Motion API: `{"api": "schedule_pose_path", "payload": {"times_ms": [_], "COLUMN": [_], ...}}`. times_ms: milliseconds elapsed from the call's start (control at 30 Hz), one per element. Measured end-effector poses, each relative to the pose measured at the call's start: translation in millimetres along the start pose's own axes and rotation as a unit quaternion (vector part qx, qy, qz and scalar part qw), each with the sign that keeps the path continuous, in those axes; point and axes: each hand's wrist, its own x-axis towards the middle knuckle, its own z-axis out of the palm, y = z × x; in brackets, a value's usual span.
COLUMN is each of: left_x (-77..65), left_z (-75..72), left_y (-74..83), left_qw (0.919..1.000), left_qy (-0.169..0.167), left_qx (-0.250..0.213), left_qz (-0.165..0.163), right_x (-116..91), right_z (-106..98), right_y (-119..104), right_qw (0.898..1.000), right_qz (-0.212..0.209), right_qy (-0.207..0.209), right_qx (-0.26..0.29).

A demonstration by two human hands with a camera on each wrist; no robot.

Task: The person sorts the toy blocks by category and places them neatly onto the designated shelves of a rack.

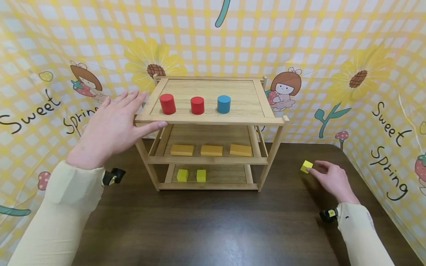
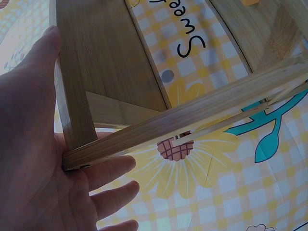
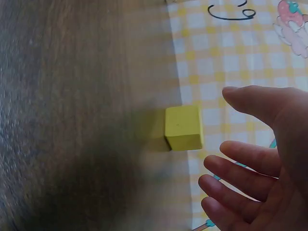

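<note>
At the top left front corner of a three-tier wooden shelf [image 1: 213,87], my left hand [image 1: 108,127] lies with straight, spread fingers. Its thumb runs along the front edge; in the left wrist view the palm is against the corner post [image 2: 79,154]. Off to the right, a yellow cube [image 1: 306,166] stands on the dark table. My right hand [image 1: 332,181] is right beside this cube. In the right wrist view, thumb and fingers are spread apart, with a gap between the fingertips and the yellow cube [image 3: 184,127].
Two red cylinders [image 1: 168,104] and a blue cylinder [image 1: 224,104] stand on the top tier. Three orange-yellow blocks [image 1: 211,150] lie on the middle tier. Two yellow cubes [image 1: 201,176] sit on the bottom tier. A checked cloth [image 1: 213,48] hangs behind the brown table [image 1: 199,225].
</note>
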Motion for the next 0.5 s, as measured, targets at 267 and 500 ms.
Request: {"api": "schedule_pose_path", "payload": {"times_ms": [267, 500], "left_x": [0.2, -0.1], "left_z": [0.4, 0.8], "left_y": [0.0, -0.1], "left_qw": [1.0000, 1.0000], "left_qy": [0.001, 0.007], "left_qx": [-0.001, 0.001], "left_qz": [0.001, 0.005], "right_x": [7.6, 15.5], "right_z": [5.9, 8.9], "right_y": [6.8, 12.1], "right_qw": [1.000, 1.000], "right_qz": [0.005, -0.003], "right_qy": [-0.018, -0.006], "right_qx": [-0.005, -0.014]}}
